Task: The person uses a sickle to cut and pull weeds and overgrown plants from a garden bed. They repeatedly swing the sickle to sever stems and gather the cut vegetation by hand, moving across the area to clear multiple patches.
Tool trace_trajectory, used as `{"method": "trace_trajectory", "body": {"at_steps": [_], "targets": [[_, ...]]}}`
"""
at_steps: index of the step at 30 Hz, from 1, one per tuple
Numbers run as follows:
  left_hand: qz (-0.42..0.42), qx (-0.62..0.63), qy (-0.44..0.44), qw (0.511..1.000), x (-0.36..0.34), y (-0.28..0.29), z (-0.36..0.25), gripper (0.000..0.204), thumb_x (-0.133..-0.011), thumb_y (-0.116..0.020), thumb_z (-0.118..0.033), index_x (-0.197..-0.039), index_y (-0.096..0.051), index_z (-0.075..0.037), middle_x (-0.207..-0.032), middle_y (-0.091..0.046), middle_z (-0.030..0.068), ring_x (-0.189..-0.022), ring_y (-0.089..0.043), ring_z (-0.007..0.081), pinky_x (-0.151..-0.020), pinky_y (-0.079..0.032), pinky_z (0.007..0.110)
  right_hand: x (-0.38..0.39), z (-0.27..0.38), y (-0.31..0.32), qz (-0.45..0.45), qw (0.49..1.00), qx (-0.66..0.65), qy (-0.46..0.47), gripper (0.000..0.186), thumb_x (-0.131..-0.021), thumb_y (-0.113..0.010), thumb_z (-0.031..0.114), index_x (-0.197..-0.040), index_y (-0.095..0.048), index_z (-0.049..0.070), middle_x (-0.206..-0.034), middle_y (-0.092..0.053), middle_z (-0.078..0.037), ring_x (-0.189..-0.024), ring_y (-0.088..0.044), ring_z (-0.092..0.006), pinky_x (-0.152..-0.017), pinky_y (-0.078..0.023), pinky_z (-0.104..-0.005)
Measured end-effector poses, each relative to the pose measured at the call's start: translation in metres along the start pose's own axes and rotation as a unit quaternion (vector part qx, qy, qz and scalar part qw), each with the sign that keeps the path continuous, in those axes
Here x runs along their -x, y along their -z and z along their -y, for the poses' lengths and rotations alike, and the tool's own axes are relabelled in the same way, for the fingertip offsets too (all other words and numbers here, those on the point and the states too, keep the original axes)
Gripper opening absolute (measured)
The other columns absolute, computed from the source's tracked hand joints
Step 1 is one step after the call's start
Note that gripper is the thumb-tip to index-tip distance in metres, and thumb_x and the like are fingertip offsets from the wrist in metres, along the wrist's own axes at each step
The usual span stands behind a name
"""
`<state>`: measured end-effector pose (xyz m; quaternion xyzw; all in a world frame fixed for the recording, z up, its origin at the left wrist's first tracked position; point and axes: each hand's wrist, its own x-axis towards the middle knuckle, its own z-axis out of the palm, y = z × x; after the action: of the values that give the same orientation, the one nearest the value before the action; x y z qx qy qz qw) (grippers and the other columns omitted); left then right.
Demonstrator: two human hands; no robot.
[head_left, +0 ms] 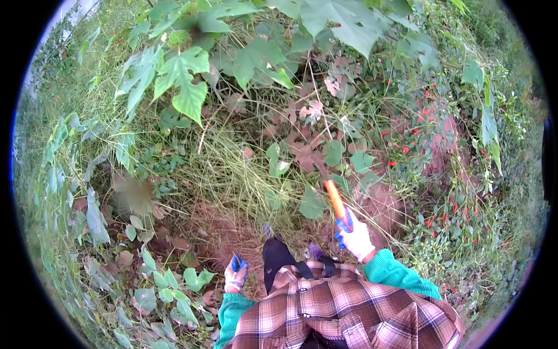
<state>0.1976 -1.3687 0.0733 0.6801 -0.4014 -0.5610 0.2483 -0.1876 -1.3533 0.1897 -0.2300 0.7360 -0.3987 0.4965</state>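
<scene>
My right hand (356, 237), in a white glove with a blue grip side, is closed around the orange handle of a tool (335, 199). The handle points forward and slightly left, above grass and leaves. Its working end blends into brownish leaves, so I cannot make out its kind. My left hand (235, 273), gloved the same way, hangs low beside the reddish soil with its fingers curled in. Whether anything is inside those fingers is hidden. Long green grass (232, 168) lies bent over ahead of both hands.
Broad lobed leaves (185, 81) overhang the far side. Pepper plants with red fruit (462, 212) grow along the right. A leafy vine (174, 285) spreads at the lower left. My dark shoe (276, 256) stands on reddish soil (212, 235).
</scene>
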Motion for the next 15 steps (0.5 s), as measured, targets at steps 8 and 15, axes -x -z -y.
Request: {"method": "trace_trajectory", "body": {"at_steps": [8, 15], "targets": [[0.051, -0.041, -0.160, 0.985, -0.109, 0.024, -0.090, 0.034, -0.073, -0.060, -0.009, -0.105, -0.053, -0.002, -0.082, -0.059, 0.0018, -0.070, -0.052, 0.0082, -0.065, -0.044, 0.024, -0.022, 0.088, -0.034, -0.089, 0.967, -0.198, 0.130, 0.050, -0.082, -0.054, 0.010, -0.128, -0.035, 0.008, -0.067, -0.054, -0.002, -0.051, -0.052, -0.0078, -0.041, -0.041, -0.0217], [0.155, -0.104, -0.233, 0.954, -0.164, 0.039, -0.212, 0.042, -0.071, -0.062, -0.009, -0.110, -0.052, -0.002, -0.088, -0.060, 0.0049, -0.076, -0.054, 0.0092, -0.070, -0.044, 0.024, -0.001, 0.138, -0.084, -0.114, 0.943, -0.269, 0.159, 0.048, -0.083, -0.053, 0.011, -0.127, -0.035, 0.005, -0.060, -0.055, -0.004, -0.041, -0.047, -0.0079, -0.036, -0.038, -0.0227]]}}
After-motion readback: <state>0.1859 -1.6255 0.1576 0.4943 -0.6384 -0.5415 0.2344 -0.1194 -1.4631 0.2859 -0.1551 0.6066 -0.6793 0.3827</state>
